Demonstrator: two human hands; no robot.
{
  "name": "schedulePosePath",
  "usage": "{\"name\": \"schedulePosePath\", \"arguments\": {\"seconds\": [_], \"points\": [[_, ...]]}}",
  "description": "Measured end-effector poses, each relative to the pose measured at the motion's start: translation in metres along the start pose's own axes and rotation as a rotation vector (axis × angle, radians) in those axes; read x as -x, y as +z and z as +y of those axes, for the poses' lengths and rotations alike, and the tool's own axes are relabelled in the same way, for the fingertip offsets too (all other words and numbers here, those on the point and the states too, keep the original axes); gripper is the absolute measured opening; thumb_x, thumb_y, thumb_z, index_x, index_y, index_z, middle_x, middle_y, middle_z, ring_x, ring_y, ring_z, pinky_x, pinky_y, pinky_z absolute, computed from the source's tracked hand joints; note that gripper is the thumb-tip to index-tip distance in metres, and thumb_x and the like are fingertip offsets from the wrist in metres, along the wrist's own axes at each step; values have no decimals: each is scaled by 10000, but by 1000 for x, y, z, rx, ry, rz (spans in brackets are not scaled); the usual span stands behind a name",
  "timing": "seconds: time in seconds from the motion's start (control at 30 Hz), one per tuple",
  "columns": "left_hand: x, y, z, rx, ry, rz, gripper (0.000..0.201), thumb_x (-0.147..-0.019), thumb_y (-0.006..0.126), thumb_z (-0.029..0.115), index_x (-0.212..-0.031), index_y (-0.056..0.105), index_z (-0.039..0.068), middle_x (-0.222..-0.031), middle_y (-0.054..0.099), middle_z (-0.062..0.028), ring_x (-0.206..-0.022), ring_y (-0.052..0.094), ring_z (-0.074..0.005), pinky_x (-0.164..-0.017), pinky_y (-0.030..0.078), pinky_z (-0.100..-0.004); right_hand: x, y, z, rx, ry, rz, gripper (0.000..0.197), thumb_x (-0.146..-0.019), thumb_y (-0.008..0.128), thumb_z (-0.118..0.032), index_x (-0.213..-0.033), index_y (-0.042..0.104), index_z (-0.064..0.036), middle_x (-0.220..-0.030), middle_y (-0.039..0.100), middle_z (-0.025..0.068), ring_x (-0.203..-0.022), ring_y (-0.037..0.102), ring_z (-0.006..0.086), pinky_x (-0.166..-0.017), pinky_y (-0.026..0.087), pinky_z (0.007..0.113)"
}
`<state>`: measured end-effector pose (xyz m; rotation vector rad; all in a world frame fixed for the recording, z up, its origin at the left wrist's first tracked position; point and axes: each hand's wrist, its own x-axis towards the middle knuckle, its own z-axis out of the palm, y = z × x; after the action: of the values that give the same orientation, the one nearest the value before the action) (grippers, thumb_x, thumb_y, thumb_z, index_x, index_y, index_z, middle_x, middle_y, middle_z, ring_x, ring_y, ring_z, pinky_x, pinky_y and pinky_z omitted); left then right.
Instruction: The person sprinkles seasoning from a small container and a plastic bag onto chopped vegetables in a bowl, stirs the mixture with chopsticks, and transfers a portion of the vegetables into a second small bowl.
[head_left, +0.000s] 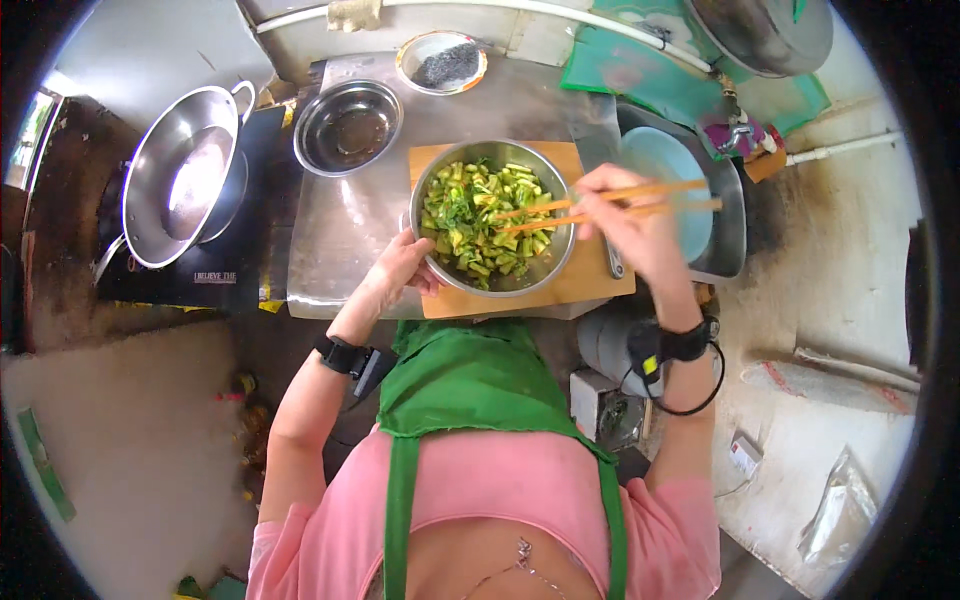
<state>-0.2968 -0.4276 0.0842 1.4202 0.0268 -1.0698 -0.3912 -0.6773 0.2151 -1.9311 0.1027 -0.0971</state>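
Observation:
A steel bowl (545, 265) full of chopped green vegetables (470, 205) stands on a wooden cutting board (593, 290). My left hand (400, 265) grips the bowl's near left side, thumb over the rim and fingers under it. From the right, my right hand (635, 222) reaches over the rim with a pair of wooden chopsticks (545, 209) held in its fingers. Their tips are down among the greens near the bowl's middle. Beside the bowl, partly under my right arm, a dark handle (614, 262) shows at the board's right edge.
Left, a big steel wok (180, 180) rests tilted on a black cooktop (262, 190). Behind the board are an empty steel basin (348, 128) and a bowl with dark contents (445, 65). A sink (735, 235) holding a pale blue basin (660, 150) lies right, below a tap (737, 130).

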Motion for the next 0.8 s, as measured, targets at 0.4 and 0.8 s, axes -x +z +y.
{"name": "schedulePosePath", "arguments": {"seconds": [0.4,0.8], "points": [[-1,2,2,37,-2,-72,281,-844,411,78,-1111,364,3,-693,623,-201,-457,598,-218,-376,486,-280,34,66,49,292,-165,169,50,-806,597,-64,-802,604,-15,-731,603,116,-637,609,257,-561,482,328],[-4,-4,-5,124,11,-120,250,-951,380,255,-1029,399,17,-685,610,-178,-446,583,-257,-397,498,-330,57,95,40,471,-447,65,51,-791,602,-63,-803,586,-16,-731,568,100,-641,588,262,-556,477,342]]}}
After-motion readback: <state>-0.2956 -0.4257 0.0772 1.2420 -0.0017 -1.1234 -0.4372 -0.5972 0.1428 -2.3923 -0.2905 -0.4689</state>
